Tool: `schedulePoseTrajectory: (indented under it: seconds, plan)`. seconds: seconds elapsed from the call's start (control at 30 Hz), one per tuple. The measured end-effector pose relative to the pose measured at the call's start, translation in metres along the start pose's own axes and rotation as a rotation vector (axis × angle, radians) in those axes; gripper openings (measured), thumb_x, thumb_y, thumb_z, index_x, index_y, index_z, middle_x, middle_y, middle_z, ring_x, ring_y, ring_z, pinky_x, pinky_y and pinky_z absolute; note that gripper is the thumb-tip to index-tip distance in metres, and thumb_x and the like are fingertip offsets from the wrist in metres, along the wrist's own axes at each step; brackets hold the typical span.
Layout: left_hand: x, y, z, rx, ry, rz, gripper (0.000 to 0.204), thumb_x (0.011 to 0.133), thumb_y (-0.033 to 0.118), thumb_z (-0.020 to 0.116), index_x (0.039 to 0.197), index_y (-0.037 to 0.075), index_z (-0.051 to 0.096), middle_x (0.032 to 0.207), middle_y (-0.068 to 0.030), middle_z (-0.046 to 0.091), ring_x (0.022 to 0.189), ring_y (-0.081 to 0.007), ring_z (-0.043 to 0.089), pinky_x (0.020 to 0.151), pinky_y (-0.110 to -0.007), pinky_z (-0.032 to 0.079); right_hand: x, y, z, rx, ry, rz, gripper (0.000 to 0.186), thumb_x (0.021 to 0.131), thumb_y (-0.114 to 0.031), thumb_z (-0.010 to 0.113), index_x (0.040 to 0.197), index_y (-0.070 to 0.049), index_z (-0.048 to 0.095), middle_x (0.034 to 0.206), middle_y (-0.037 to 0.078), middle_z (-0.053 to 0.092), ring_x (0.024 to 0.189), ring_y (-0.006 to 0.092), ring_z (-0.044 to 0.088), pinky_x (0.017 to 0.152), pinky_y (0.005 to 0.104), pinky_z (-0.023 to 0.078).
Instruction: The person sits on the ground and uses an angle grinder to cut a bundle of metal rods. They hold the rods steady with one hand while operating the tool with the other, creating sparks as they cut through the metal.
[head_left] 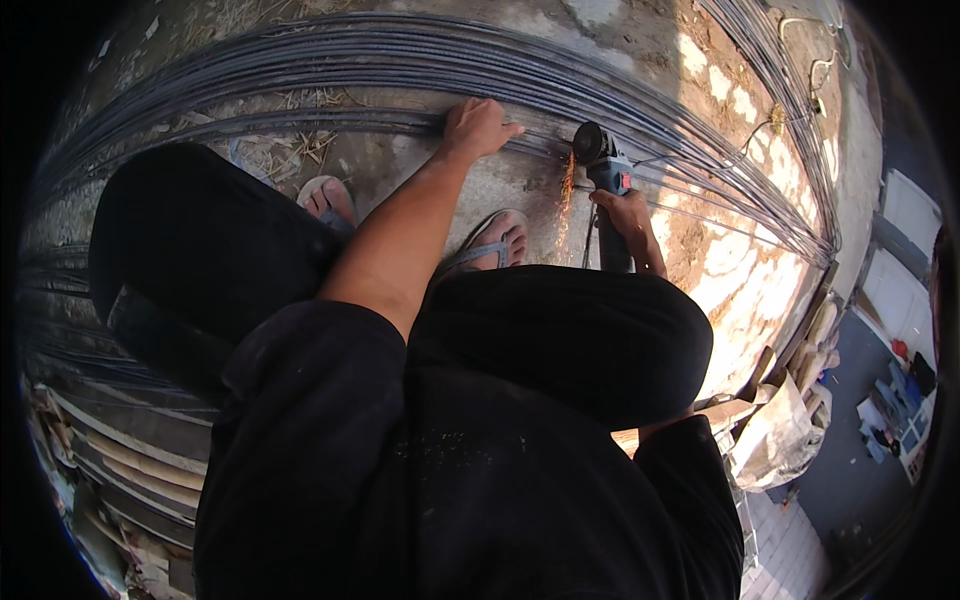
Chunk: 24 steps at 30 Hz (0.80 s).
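My right hand [626, 218] is wrapped round the body of an angle grinder [609, 183], blue-grey with a red switch. Its dark disc [589, 143] meets one or more steel rebars, and orange sparks [567, 190] spray down toward the ground beside my foot. To the left, my left hand [478, 128] is closed on thin rebars [400, 117] on the near side of the bundle, its thumb pointing toward the grinder. The exact bars in its grip are hidden under the fingers. A long, thick bundle of rebar [330, 62] runs across beyond both hands.
My sandalled feet [497, 240] are close below the bars and sparks. More rebar [770, 60] lies at upper right, near a pale cable [822, 65]. Wooden boards [130, 465] are stacked at lower left. A whitish sack [785, 437] sits at right.
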<state>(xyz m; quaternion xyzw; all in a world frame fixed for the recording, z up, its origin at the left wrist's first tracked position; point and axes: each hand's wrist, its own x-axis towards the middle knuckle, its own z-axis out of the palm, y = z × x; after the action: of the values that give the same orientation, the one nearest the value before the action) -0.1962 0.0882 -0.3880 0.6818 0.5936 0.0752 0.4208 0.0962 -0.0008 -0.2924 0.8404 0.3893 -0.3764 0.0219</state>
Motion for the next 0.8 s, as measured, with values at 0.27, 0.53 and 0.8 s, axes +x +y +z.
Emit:
schedulePoseTrajectory:
  seconds: [0.27, 0.53, 0.8]
  plan:
    - [0.003, -0.001, -0.001, -0.015, -0.064, -0.007, 0.053, 0.089, 0.055, 0.074, 0.097, 0.002, 0.077, 0.101, -0.0206, 0.075, 0.104, -0.0363, 0.070, 0.092, -0.047, 0.054, 0.001, 0.014, 0.004, -0.029, 0.039, -0.025, 0.044, 0.074, -0.033, 0.082, 0.084, 0.009, 0.073, 0.073, 0.013, 0.070, 0.066, 0.0210, 0.068, 0.062, 0.0364, 0.051]
    - [0.001, 0.001, -0.005, 0.012, -0.065, -0.008, 0.052, 0.089, 0.054, 0.074, 0.097, 0.003, 0.078, 0.097, -0.0188, 0.076, 0.099, -0.0353, 0.072, 0.090, -0.047, 0.055, -0.007, -0.005, 0.000, 0.007, 0.003, -0.018, 0.045, 0.076, -0.033, 0.081, 0.083, 0.010, 0.072, 0.072, 0.012, 0.069, 0.066, 0.0186, 0.065, 0.062, 0.0364, 0.049]
    - [0.001, 0.000, -0.001, 0.006, -0.026, 0.007, 0.054, 0.089, 0.055, 0.074, 0.087, 0.001, 0.076, 0.087, -0.0200, 0.074, 0.089, -0.0353, 0.072, 0.084, -0.048, 0.055, -0.008, -0.001, 0.002, 0.039, 0.026, -0.069, 0.044, 0.074, -0.032, 0.083, 0.082, 0.010, 0.073, 0.072, 0.013, 0.069, 0.063, 0.0195, 0.065, 0.060, 0.0367, 0.051]
